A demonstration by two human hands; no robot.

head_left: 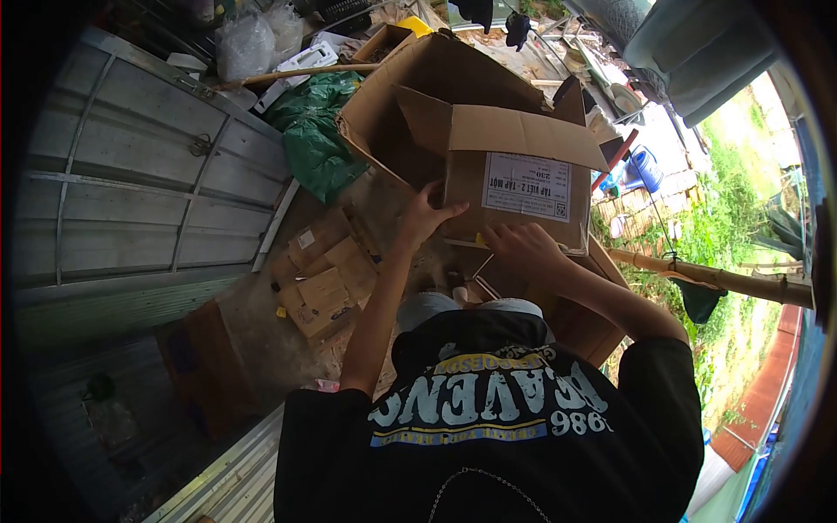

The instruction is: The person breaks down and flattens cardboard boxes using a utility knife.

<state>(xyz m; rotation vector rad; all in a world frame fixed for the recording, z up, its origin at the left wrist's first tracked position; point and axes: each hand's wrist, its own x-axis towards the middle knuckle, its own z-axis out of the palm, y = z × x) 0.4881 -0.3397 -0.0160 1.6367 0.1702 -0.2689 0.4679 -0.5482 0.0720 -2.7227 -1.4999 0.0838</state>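
A brown cardboard box [514, 157] with a white printed label [527, 186] stands in front of me, its top flaps open. My left hand [425, 213] grips the box's lower left corner. At the box's bottom edge, under the label, my right hand [523, 248] is closed around the cardboard. A small yellow bit [479, 238] shows between my hands; what it is cannot be told. A larger open carton [410, 96] lies tilted behind the box. My black printed shirt [488, 436] fills the bottom of the view.
Flattened cardboard pieces [324, 279] lie on the ground to the left. A green plastic bag [316, 139] sits by a grey metal door [139, 174]. A bamboo pole [715, 279] crosses on the right, with grass and a blue container [646, 167] beyond.
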